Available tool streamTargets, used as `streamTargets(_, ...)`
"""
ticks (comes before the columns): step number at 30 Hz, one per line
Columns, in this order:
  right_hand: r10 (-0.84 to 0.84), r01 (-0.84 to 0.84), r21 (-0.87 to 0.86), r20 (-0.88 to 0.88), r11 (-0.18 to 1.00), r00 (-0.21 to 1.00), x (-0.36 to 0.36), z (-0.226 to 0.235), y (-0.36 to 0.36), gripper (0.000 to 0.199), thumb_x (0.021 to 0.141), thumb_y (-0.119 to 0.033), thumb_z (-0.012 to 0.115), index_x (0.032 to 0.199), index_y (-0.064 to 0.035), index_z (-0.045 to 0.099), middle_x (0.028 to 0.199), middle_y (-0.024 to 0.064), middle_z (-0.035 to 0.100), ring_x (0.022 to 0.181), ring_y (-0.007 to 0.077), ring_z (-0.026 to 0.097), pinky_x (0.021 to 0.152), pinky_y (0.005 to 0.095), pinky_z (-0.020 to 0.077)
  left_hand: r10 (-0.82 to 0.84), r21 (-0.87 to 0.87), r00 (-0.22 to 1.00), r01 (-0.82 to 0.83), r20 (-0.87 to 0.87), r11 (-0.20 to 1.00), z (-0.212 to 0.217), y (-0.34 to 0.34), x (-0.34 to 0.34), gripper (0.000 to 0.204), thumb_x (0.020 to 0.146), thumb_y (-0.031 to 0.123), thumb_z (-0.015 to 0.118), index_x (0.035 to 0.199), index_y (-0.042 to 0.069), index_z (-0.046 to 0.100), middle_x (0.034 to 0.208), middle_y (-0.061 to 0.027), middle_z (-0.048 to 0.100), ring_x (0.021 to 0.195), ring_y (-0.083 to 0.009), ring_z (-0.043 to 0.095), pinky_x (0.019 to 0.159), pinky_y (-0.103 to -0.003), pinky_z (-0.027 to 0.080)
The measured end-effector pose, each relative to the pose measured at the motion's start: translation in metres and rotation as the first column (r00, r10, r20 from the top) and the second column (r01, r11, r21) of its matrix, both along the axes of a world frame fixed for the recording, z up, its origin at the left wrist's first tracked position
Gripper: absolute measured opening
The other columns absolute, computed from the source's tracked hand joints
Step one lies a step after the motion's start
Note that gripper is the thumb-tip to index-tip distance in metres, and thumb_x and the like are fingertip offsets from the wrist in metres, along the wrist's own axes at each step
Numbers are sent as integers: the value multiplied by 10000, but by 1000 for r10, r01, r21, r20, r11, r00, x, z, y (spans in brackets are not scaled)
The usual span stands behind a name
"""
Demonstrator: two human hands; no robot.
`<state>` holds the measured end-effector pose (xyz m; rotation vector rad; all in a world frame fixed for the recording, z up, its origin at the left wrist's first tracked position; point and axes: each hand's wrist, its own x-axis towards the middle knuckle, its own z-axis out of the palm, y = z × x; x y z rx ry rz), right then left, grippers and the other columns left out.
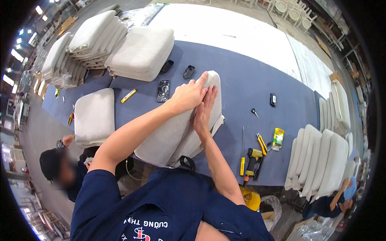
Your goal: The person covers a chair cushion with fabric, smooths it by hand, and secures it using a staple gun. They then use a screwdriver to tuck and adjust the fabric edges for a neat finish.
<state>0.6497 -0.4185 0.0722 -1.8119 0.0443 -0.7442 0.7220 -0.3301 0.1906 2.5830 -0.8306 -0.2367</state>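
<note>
Grey fabric-covered cushion (160,142) is set at the near edge of the desk (241,80), far end pointed away; whether it's tilted or folded along the dark crease can't be told. R hand (203,113) is laid flat w/ fingers straight against the far end, nothing clenched; L hand (188,95) is pressed on the same end, index finger extended, but whether fabric is pinched can't be told. Prob light & soft, maybe w/ stiffer base; not slippery, cover easily creased or soiled. Best held by both sides w/ palms spread, loose cloth (218,123) at R edge avoided. Yellow-black air tool (252,158) is placed to R, stacked cushions (140,52) far L
</note>
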Motion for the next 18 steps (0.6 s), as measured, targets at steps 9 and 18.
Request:
streamTargets(9,18,-131,175,532,976,846,2,186,-27,844,1121,-593,226,1663,53,191,1761,220,138,1646,340,36,1316,481,35,37,-66,997,-33,62,997,-12,13,-4,600,1082,353,510,1621,160,327,1074,-279,694,883,-501,706,802,-594,567)
streamTargets(18,-10,-11,-127,-160,992,987,-9,-117,15,847,1109,-597,339,1698,-28,120,1773,221,41,1641,396,-14,1301,541,-24,98,16,986,-101,132,995,-50,46,54,559,1089,382,490,1610,229,359,1192,-221,720,1041,-453,712,885,-566,571)
